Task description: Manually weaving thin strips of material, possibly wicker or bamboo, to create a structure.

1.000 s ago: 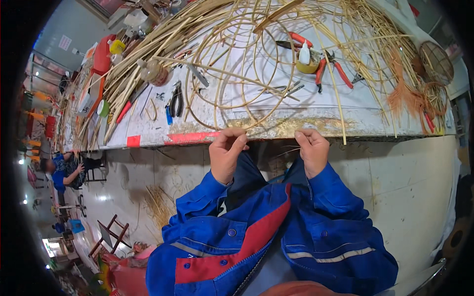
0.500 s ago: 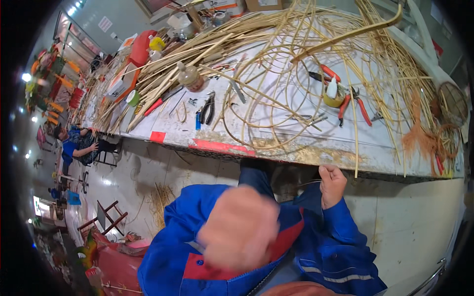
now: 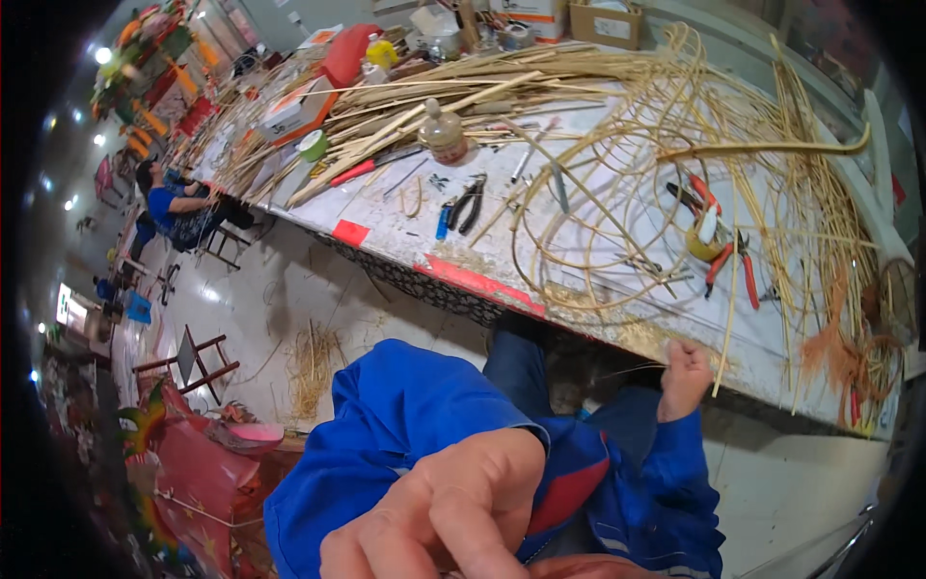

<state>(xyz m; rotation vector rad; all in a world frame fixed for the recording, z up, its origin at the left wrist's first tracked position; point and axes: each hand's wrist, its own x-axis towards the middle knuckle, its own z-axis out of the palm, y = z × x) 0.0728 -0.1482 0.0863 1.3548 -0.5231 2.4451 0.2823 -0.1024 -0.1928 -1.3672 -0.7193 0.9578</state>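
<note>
At bottom centre the left hand curled loosely, any hold unclear. Right of centre, the right hand pinched thin strands.

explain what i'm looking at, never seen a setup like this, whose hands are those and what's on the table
No machine here, just bare-handed work, seen by a fisheye camera on the wearer's head, looking down, so straight edges bend. The wearer's left hand looks huge because it is near the lens; its fingertips are out of view, so I can't tell whether it holds anything. The right hand, by the table edge, seems to pinch thin strands. On the table are sticks, bent hoops, black pliers, red-handled cutters and a bottle.
</note>
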